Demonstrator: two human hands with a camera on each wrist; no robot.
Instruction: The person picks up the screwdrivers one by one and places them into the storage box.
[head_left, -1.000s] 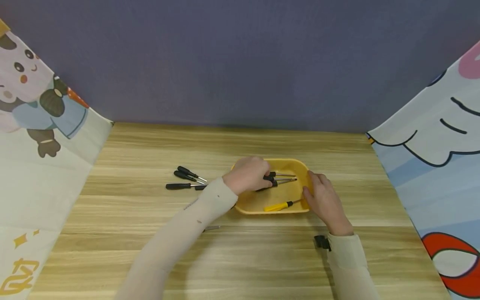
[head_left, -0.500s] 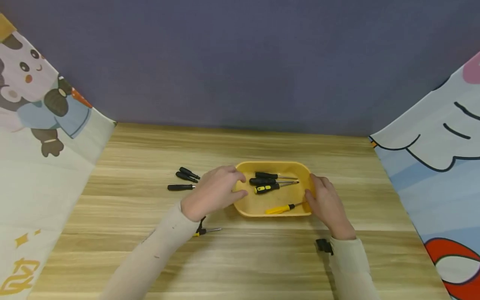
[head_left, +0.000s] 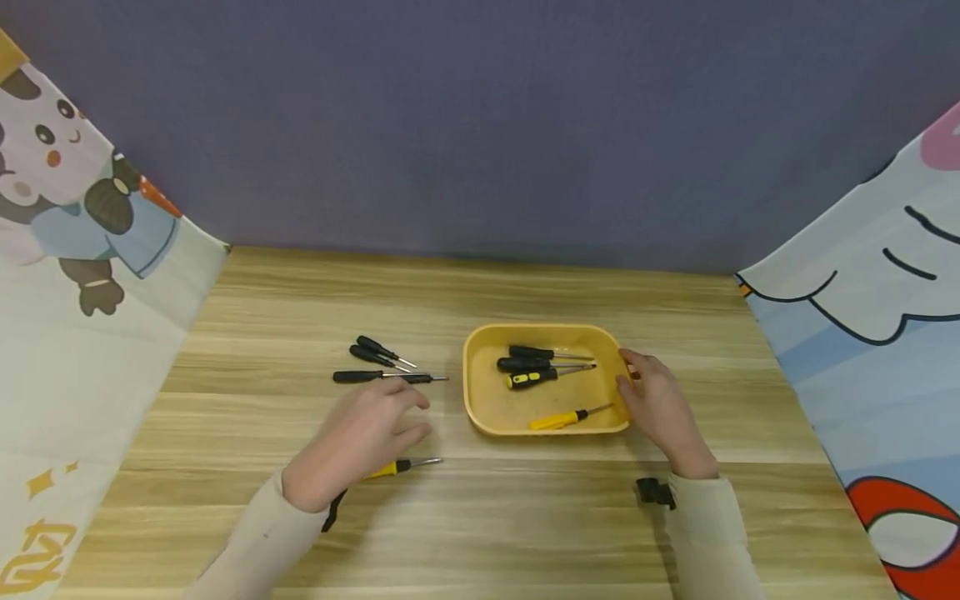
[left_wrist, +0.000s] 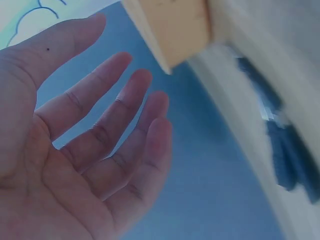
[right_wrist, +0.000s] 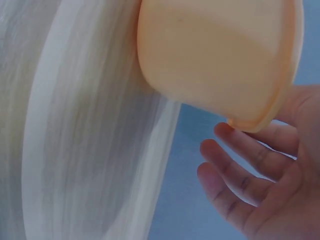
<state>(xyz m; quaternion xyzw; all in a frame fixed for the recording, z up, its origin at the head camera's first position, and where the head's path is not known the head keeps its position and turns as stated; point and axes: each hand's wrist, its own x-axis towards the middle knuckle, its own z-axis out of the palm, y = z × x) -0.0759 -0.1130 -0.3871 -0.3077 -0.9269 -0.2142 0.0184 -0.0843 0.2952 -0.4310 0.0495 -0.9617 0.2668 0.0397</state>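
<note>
Yellow in the head view, the tray lies lengthwise from left to right on the wooden table, well apart from its back edge. Inside, three dark screwdrivers and a yellow screwdriver point rightward along it, the yellow one slightly aslant. Black screwdrivers beyond the left hand also point rightward; wood shows between that hand and the tray.

From the left wrist, its fingers spread loosely, holding nothing.

From the right wrist, the right hand touches the rim with relaxed, extended fingers.
</note>
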